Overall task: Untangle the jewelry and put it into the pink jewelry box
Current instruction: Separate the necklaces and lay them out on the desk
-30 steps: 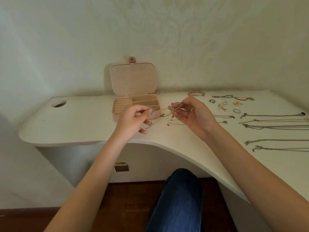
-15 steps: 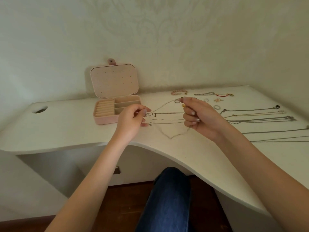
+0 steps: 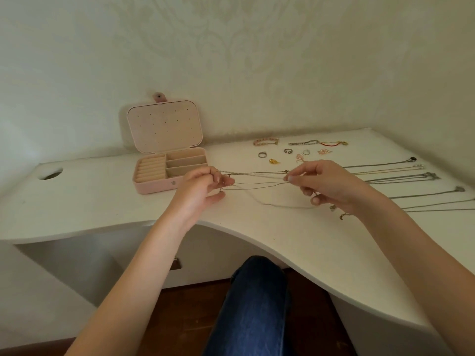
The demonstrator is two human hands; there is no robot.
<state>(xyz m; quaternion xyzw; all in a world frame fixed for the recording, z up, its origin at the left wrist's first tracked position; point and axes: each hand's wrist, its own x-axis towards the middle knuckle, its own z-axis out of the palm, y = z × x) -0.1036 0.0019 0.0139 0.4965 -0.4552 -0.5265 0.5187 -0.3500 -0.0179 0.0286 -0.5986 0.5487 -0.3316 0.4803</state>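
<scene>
A thin chain necklace [image 3: 259,173] is stretched in several strands between my two hands, just above the white desk [image 3: 90,201]. My left hand [image 3: 203,194] pinches one end, right in front of the pink jewelry box [image 3: 151,186]. My right hand [image 3: 326,183] pinches the other end with thumb and forefinger. One loose loop of chain [image 3: 280,205] sags onto the desk between them. The box stands open, lid upright against the wall, with a ring roll section on its left and three slots on its right.
Rings, earrings and bracelets [image 3: 266,141] lie in rows behind my right hand. Several long necklaces [image 3: 401,178] are laid out straight at the right. A round cable hole [image 3: 50,173] sits at the desk's left. My knee in blue jeans [image 3: 254,304] is below the curved front edge.
My hands have moved apart, drawing the chain out into long strands. My right hand shifted right and lower; the view swung so the box sits further left.
</scene>
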